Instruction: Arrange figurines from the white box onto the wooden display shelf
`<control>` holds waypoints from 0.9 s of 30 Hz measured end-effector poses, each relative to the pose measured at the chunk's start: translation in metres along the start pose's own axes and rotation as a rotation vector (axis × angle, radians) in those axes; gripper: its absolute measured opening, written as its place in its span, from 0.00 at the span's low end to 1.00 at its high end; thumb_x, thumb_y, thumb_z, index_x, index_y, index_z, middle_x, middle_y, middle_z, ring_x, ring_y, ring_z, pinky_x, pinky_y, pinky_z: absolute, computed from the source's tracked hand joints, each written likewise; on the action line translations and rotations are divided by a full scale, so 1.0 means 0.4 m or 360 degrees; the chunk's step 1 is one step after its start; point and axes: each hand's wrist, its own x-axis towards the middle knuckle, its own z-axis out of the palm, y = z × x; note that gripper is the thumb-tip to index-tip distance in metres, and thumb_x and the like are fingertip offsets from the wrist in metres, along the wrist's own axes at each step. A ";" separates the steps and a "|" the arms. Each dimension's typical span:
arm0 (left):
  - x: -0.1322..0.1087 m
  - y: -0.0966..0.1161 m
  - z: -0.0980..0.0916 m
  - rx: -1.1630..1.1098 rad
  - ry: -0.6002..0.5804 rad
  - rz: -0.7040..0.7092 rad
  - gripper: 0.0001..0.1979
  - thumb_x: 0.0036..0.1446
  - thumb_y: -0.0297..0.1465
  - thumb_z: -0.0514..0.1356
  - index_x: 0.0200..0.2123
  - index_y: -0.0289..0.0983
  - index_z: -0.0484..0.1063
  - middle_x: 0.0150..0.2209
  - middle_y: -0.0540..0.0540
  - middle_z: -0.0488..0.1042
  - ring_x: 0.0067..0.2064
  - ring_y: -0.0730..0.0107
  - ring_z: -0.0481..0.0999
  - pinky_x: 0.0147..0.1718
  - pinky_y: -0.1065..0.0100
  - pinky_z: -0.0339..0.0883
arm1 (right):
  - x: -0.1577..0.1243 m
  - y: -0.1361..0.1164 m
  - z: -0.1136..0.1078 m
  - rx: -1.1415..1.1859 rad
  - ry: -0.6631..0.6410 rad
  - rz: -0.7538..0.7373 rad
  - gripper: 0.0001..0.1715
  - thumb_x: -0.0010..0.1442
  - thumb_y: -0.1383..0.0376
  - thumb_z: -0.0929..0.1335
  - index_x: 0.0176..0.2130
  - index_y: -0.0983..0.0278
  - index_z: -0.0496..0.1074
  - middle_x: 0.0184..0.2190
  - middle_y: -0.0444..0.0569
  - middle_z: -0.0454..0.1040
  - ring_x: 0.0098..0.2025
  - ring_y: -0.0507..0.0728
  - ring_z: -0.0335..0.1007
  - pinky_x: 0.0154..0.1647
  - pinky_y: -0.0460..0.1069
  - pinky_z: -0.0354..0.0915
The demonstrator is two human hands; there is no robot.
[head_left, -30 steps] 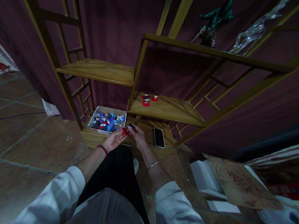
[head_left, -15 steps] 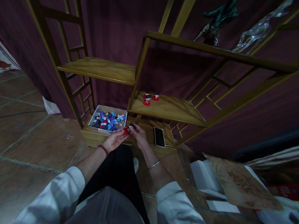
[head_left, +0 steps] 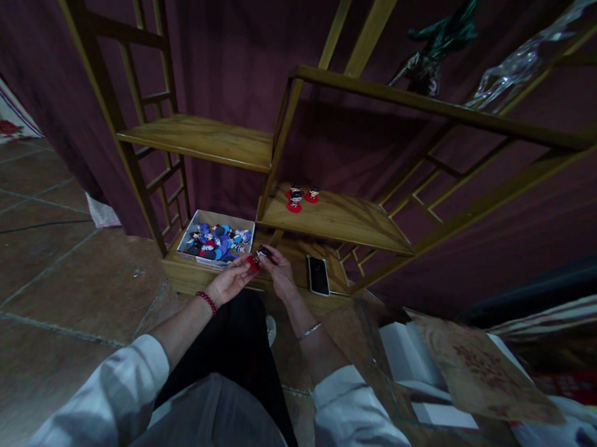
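Observation:
Between my hands, in front of the low shelf, is a small figurine (head_left: 254, 261) with a red round base and a dark head. My left hand (head_left: 231, 280) pinches it by the red base. The fingers of my right hand (head_left: 278, 270) close on its dark upper end. Just beyond my left hand sits an open white box (head_left: 190, 249) full of small figurines with blue, purple, black and red bases. Three similar figurines (head_left: 294, 200) on red bases stand close together at the left end of the middle shelf (head_left: 343, 219).
A phone (head_left: 318, 275) lies on the low shelf right of my hands. Wooden uprights (head_left: 282, 136) and another shelf (head_left: 203, 137) frame the space. A green statue (head_left: 441, 41) and a clear one (head_left: 517, 68) stand higher up. Cardboard (head_left: 491, 367) lies at the right.
My hands stay almost in place, both still holding the figurine. The view has shifted very slightly; the shelf figurines and the box are unchanged.

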 end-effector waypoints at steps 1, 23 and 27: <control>-0.001 0.000 0.001 -0.0002 0.0000 0.0001 0.15 0.48 0.18 0.58 0.41 0.34 0.69 0.40 0.44 0.73 0.44 0.69 0.72 0.52 0.62 0.57 | 0.000 -0.002 0.000 -0.0008 -0.0011 -0.0006 0.26 0.40 0.59 0.72 0.41 0.62 0.71 0.36 0.47 0.75 0.37 0.54 0.70 0.40 0.49 0.66; -0.021 -0.012 0.029 -0.0008 0.0024 0.0035 0.21 0.48 0.16 0.55 0.47 0.36 0.67 0.42 0.45 0.73 0.45 0.71 0.71 0.53 0.63 0.57 | -0.016 -0.020 -0.017 -0.0142 -0.0087 -0.0098 0.22 0.41 0.64 0.71 0.39 0.60 0.69 0.33 0.43 0.74 0.36 0.53 0.70 0.43 0.49 0.64; -0.023 -0.014 0.030 -0.0001 -0.0002 0.0045 0.22 0.48 0.16 0.55 0.48 0.36 0.66 0.42 0.45 0.73 0.45 0.71 0.71 0.53 0.64 0.58 | -0.017 -0.020 -0.024 -0.0169 -0.0099 -0.0100 0.22 0.40 0.65 0.71 0.39 0.60 0.68 0.33 0.43 0.74 0.36 0.53 0.69 0.42 0.49 0.64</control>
